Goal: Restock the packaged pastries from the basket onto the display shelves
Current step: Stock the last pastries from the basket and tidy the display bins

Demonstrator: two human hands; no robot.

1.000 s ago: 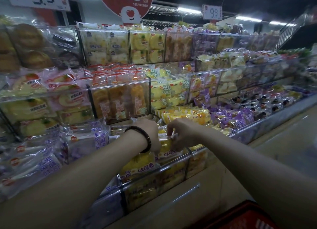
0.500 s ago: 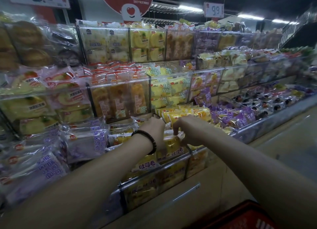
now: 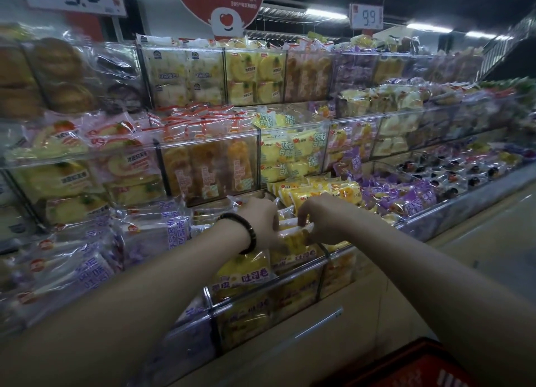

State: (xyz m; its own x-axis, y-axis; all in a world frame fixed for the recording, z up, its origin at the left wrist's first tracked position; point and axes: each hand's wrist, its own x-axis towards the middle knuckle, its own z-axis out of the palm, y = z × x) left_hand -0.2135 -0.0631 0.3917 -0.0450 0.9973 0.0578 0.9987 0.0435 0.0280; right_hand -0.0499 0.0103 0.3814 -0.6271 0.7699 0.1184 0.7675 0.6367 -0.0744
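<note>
Pastry packet — yellow, in clear wrap — sits between my two hands, just above the heap in the front bin at the bottom of the display shelves. My left hand, a dark bead bracelet at its wrist, grips the packet's left end. My right hand pinches the right end with curled fingers. The bin's clear front wall and metal rail run just below my wrists, and an upright divider stands under my right hand. Beyond my knuckles the middle tier rises close with its clear front — little room that way. Purple packets crowd the left side. Open aisle floor lies to the right. The red basket shows its rim at the lower right, beneath my right forearm.
</note>
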